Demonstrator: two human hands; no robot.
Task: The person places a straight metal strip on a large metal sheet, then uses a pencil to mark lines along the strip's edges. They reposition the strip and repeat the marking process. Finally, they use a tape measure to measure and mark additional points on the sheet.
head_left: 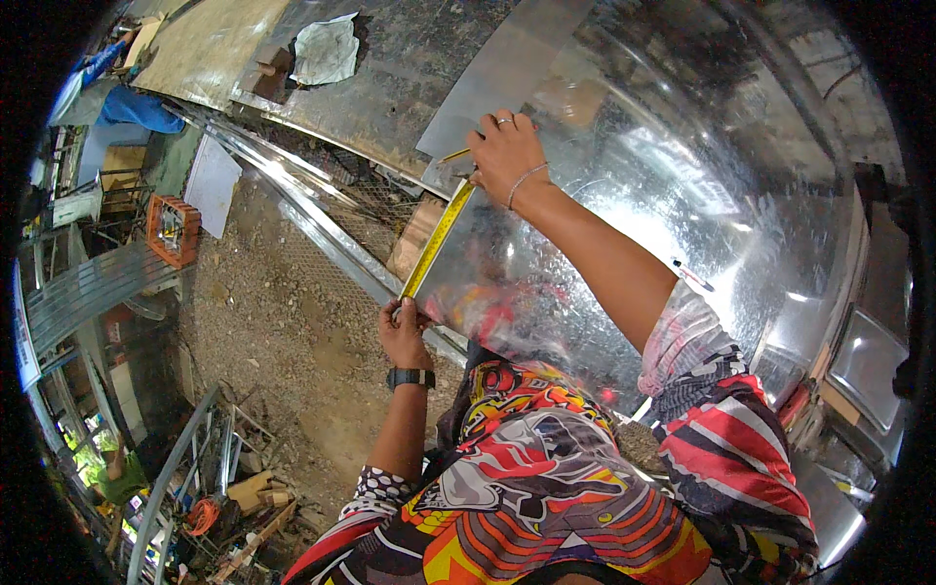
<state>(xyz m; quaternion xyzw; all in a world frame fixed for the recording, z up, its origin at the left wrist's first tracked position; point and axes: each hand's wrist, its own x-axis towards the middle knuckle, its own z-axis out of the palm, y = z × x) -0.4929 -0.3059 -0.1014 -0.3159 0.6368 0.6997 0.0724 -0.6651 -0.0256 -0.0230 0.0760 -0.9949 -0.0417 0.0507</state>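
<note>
A yellow tape measure blade point(438, 239) lies stretched along the left edge of a shiny metal sheet point(585, 283). My left hand point(404, 333) pinches the blade's near end at the sheet's near left corner, fingers closed. At the blade's far end, my right hand point(507, 156) is closed with a thin yellow pencil point(454, 155) sticking out leftward from its fingers. The fingertips of that hand touch the blade, and whether a tape case sits under the palm is hidden. Bright glare covers much of the sheet right of my forearm.
A marker pen point(694, 275) rests on the sheet beside my right sleeve. Beyond stands a dark worktop point(409, 68) with a crumpled pale cloth point(326, 49). Long metal bars point(322, 219) run over wire mesh on the left, near an orange frame point(174, 230) on gravel ground point(283, 312).
</note>
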